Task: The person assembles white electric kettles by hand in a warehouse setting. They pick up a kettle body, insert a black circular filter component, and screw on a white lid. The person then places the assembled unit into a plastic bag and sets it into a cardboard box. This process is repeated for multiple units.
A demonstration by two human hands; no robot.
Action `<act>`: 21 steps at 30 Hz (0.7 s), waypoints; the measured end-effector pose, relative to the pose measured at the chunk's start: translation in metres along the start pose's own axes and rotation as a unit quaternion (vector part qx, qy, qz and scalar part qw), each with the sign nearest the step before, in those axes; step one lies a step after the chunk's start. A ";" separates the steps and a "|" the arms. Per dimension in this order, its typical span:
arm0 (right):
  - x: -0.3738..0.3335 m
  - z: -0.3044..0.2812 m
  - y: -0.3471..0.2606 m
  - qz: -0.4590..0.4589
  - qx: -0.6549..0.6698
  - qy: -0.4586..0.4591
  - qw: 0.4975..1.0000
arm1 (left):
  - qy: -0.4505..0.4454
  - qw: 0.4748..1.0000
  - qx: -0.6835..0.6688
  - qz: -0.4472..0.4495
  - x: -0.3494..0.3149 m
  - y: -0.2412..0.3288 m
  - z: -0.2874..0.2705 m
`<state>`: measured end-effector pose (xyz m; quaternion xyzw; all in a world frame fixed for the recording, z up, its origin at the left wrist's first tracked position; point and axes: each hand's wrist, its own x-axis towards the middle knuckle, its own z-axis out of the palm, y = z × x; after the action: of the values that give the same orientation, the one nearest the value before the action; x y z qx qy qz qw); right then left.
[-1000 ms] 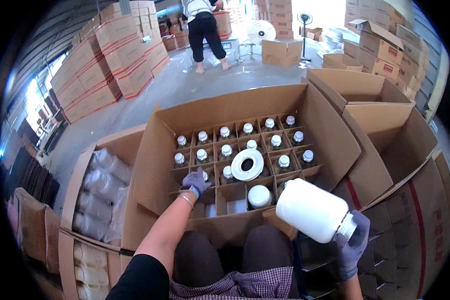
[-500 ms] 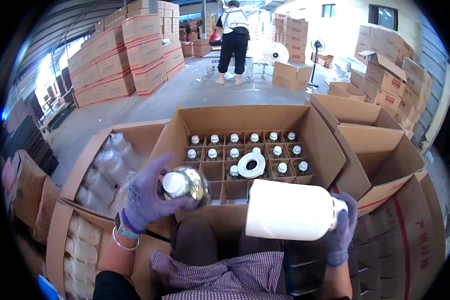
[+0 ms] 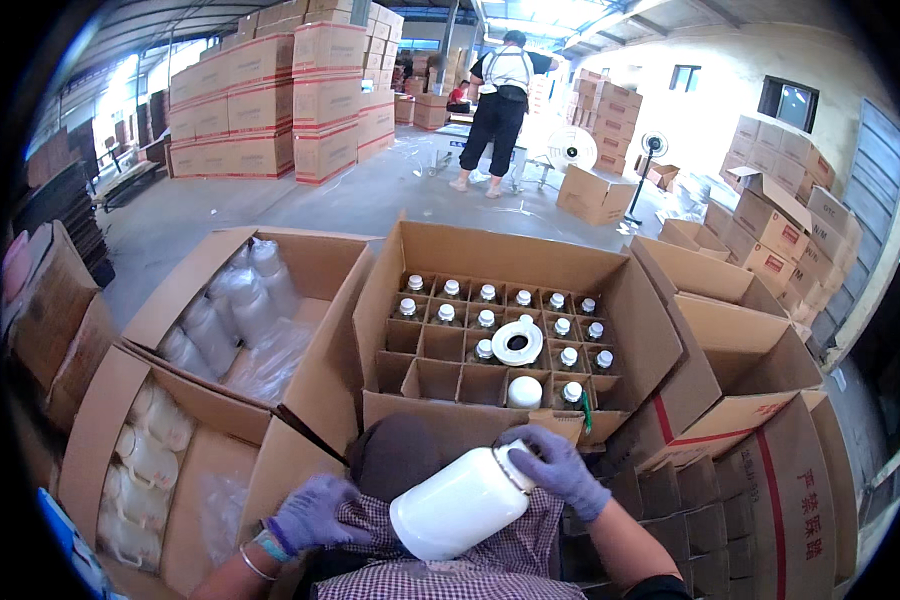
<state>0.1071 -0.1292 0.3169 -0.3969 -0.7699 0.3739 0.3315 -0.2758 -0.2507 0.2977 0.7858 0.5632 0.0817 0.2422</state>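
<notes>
My right hand [image 3: 562, 470], in a purple glove, is closed round the neck of a white bottle [image 3: 455, 508]. The bottle lies tilted over my lap, its base toward the lower left. My left hand [image 3: 315, 515], gloved too, has its fingers curled on the edge of a checkered cloth [image 3: 410, 575] across my lap, left of the bottle. Ahead stands an open carton [image 3: 520, 250] with cardboard dividers and several white-capped clear bottles [image 3: 446, 314]. A white ring-shaped piece [image 3: 517, 343] rests on top of them. A larger white cap [image 3: 525, 392] shows in the front row.
On the left, one open carton [image 3: 355, 330] holds plastic-wrapped items [image 3: 235, 300]; a nearer one holds pale containers [image 3: 150, 450]. Open cartons [image 3: 740, 345] and a divider insert [image 3: 680, 490] are on the right. Farther off, a person [image 3: 500, 100] stands near stacked boxes [image 3: 260, 100].
My left hand no longer holds the clear bottle and has come down to the cloth. My right hand has brought the white bottle left and down over my lap. The view has shifted.
</notes>
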 end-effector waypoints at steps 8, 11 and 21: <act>-0.018 0.004 0.072 0.142 0.086 0.057 0.984 | 0.203 0.966 -0.131 0.090 0.043 0.036 0.061; -0.024 -0.015 0.064 0.010 -0.056 0.104 0.993 | 0.293 0.928 -0.164 0.161 0.064 0.052 0.046; -0.011 -0.013 -0.108 -0.343 -0.074 0.253 0.902 | 0.139 0.934 -0.246 0.220 0.117 0.027 -0.023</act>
<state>0.0837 -0.1779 0.4120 -0.2131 -0.7744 0.0660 0.5921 -0.2213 -0.1420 0.3137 0.7866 0.3663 0.3777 0.3232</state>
